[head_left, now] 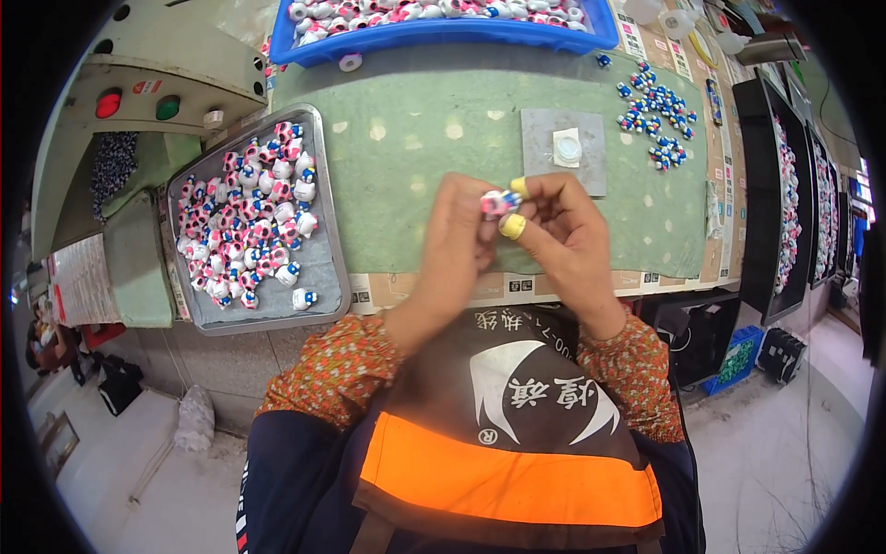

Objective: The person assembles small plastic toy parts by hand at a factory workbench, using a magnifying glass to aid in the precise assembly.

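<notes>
In front of my chest, both hands meet over the green mat (397,166). My left hand (457,226) is closed on a small white, pink and blue toy figurine (498,203). From the other side, my right hand (563,222) pinches the figurine's blue end, with yellow covers on the thumb and a fingertip. Just beyond my right hand lies a grey square plate (544,138) bearing a small white dish (567,148). To the left, a metal tray (334,212) holds many similar figurines (245,212), white, pink and blue.
A blue bin (443,35) of white and pink toy parts stands at the far edge. Small blue parts (655,111) lie scattered on the mat's right. Black trays (761,185) of toys stand beyond the right edge. A machine with red and green buttons (109,103) stands left.
</notes>
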